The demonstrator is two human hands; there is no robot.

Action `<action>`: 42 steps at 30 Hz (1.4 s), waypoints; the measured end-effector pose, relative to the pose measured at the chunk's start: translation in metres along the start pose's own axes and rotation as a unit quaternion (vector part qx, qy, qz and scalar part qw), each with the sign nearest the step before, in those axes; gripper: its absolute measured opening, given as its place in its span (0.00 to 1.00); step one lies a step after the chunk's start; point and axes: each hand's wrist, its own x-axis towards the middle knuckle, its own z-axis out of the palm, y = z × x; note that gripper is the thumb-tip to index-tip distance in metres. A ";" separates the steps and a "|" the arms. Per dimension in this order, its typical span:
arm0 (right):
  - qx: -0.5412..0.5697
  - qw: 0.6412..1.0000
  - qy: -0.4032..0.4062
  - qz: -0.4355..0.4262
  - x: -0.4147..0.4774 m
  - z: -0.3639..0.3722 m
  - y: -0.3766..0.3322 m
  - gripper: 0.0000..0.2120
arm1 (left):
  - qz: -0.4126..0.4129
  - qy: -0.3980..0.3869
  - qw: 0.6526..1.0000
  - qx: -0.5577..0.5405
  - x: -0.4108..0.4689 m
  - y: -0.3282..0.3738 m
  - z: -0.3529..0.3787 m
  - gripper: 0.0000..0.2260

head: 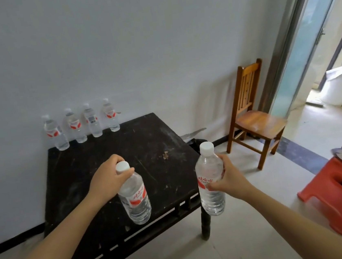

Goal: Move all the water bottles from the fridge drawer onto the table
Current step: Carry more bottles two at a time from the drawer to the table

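A: Four bottles point(84, 124) stand along the table's point(145, 140) far edge?
B: Confirmed. Left hand point(109, 179) grips one bottle point(136, 199) above the table; right hand point(226, 178) grips another point(210, 180) beside its corner.

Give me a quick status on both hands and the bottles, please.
Left hand grips a bottle by the neck, over the table. Right hand holds a second bottle beyond its edge. Four bottles placed. Path clear.

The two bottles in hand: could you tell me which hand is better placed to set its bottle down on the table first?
Left, probably. The left hand holds its bottle over the table; the right hand's bottle hangs past the edge.
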 end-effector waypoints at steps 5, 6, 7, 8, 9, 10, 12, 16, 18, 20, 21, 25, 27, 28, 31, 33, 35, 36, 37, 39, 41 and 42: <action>-0.025 1.000 -0.005 0.010 0.063 0.002 0.013 0.37 | -0.010 0.000 1.000 -0.013 0.065 -0.017 0.014 0.09; -0.026 1.000 -0.007 0.012 0.081 0.004 0.014 0.37 | -0.010 -0.003 1.000 -0.016 0.082 -0.022 0.017 0.09; -0.027 0.999 -0.009 0.015 0.097 0.007 0.013 0.37 | -0.007 -0.006 1.000 -0.016 0.097 -0.027 0.020 0.09; -0.028 0.999 -0.012 0.013 0.118 0.010 0.013 0.36 | 0.000 -0.008 1.000 -0.014 0.115 -0.032 0.023 0.09; -0.030 0.999 -0.017 0.013 0.135 0.012 0.012 0.36 | 0.009 -0.009 1.000 -0.006 0.129 -0.036 0.025 0.09; -0.032 0.999 -0.023 0.014 0.158 0.015 0.009 0.35 | 0.018 -0.009 1.000 0.005 0.148 -0.042 0.027 0.09; -0.034 0.998 -0.042 0.017 0.196 0.020 0.003 0.35 | 0.031 -0.007 0.999 0.020 0.179 -0.051 0.029 0.10; -0.038 0.998 -0.045 0.025 0.266 0.036 -0.010 0.37 | 0.023 0.004 1.000 0.012 0.246 -0.070 0.026 0.09; -0.026 0.998 -0.043 0.037 0.290 0.043 -0.010 0.39 | 0.020 0.009 1.000 0.005 0.274 -0.077 0.026 0.09; -0.005 0.998 -0.045 0.054 0.312 0.051 -0.004 0.41 | 0.018 0.005 1.000 0.007 0.298 -0.087 0.027 0.09; 0.003 0.997 -0.046 0.061 0.322 0.054 0.000 0.41 | 0.019 0.002 1.000 0.011 0.308 -0.091 0.029 0.10; 0.009 0.995 -0.062 0.081 0.359 0.074 0.016 0.39 | -0.006 0.000 0.999 0.037 0.338 -0.109 0.035 0.10; 0.003 0.994 -0.072 0.087 0.377 0.084 0.021 0.38 | -0.019 0.002 0.999 0.035 0.351 -0.115 0.037 0.10; -0.001 0.994 -0.070 0.089 0.383 0.088 0.022 0.37 | -0.020 -0.001 0.999 0.032 0.355 -0.115 0.036 0.09; 0.011 0.991 -0.080 0.106 0.411 0.097 0.032 0.38 | -0.041 -0.020 0.998 0.033 0.370 -0.117 0.039 0.09; 0.011 0.990 -0.088 0.110 0.430 0.101 0.035 0.39 | -0.057 -0.019 0.998 0.021 0.377 -0.117 0.041 0.09; 0.013 0.991 -0.093 0.100 0.452 0.102 0.035 0.41 | -0.078 -0.001 0.997 0.000 0.385 -0.118 0.044 0.08; 0.014 0.991 -0.089 0.096 0.462 0.103 0.034 0.40 | -0.084 0.008 0.996 -0.003 0.389 -0.119 0.046 0.08; 0.019 0.992 -0.088 0.093 0.472 0.103 0.032 0.39 | -0.088 0.014 0.996 -0.001 0.392 -0.118 0.048 0.08; 0.022 0.991 -0.097 0.086 0.494 0.102 0.031 0.38 | -0.096 0.026 0.995 0.007 0.403 -0.117 0.054 0.09; 0.026 0.991 -0.103 0.080 0.514 0.102 0.031 0.36 | -0.107 0.044 0.993 0.006 0.412 -0.115 0.058 0.09; 0.025 0.991 -0.108 0.078 0.522 0.102 0.032 0.36 | -0.114 0.056 0.992 -0.001 0.417 -0.114 0.060 0.09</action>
